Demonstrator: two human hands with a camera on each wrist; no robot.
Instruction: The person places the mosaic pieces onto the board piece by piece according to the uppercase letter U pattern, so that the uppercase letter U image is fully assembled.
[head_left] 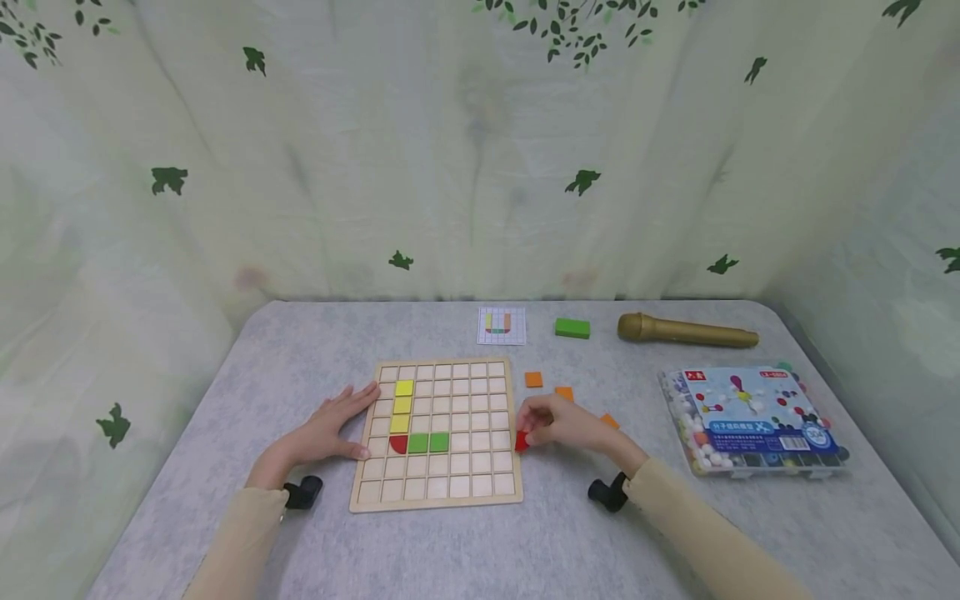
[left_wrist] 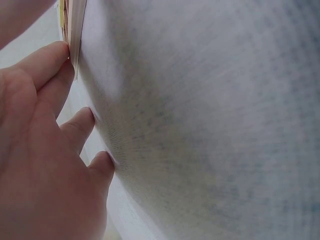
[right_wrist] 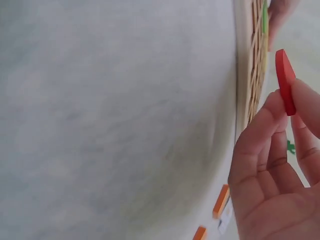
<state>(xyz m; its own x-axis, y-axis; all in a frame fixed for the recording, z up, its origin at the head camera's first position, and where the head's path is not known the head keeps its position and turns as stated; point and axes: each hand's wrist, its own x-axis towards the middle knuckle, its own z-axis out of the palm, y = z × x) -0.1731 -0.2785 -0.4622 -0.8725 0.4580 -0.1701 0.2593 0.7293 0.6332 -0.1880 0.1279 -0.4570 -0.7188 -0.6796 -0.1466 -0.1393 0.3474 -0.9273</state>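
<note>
A wooden grid board (head_left: pixel 439 492) lies in the middle of the table. Three yellow square tiles (head_left: pixel 402 404) stand in a column on it, with a red quarter-round tile (head_left: pixel 398 444) below and two green square tiles (head_left: pixel 428 442) to its right. My left hand (head_left: pixel 327 427) rests at the board's left edge, its fingers spread and touching the frame. Between thumb and fingertips, my right hand (head_left: pixel 558 423) pinches a red tile (right_wrist: pixel 285 82) beside the board's right edge. In the right wrist view that tile is held on edge, one side curved.
Orange square tiles (head_left: pixel 533 380) lie right of the board, partly behind my right hand. A pattern card (head_left: pixel 502 326), a green block (head_left: pixel 572 328) and a gold toy microphone (head_left: pixel 687 331) line the back. A clear box of molecular model parts (head_left: pixel 757 421) sits at the right.
</note>
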